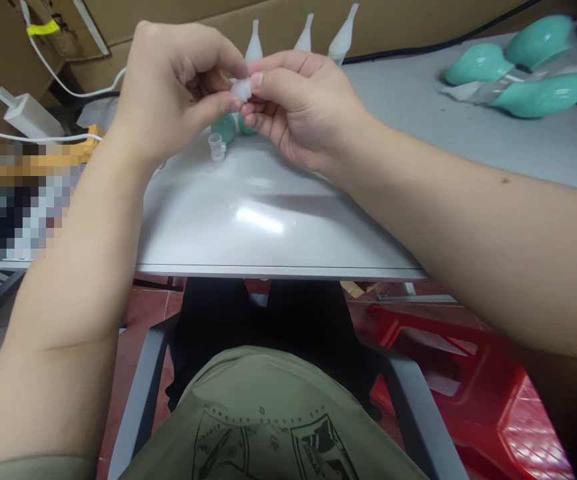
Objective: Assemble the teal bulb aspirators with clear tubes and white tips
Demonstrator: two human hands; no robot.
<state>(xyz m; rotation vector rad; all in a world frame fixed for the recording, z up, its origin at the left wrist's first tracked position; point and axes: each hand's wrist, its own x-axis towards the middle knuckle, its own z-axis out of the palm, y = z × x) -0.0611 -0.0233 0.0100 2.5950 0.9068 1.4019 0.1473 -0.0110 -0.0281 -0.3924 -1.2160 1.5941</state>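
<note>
Both hands meet above the far part of the table, pinching a small translucent white plastic piece (241, 89) between them. My left hand (183, 83) grips it from the left with thumb and fingers, and my right hand (301, 100) has thumb and fingertips closed on its right side. Fingers cover much of the piece. Just below the hands, a clear plastic connector (217, 148) with a short side stub stands on the table. Teal rounded parts (224, 128) show partly behind the fingers. Beyond the hands rise three white tapered nozzles (254, 45), their lower ends partly hidden.
Several teal bulbs (543, 95) with clear parts lie at the back right of the table (208, 233). Cardboard (393, 23) stands along the back. At left are a white charger (33, 117) and cables. A red plastic stool (468, 387) is at lower right.
</note>
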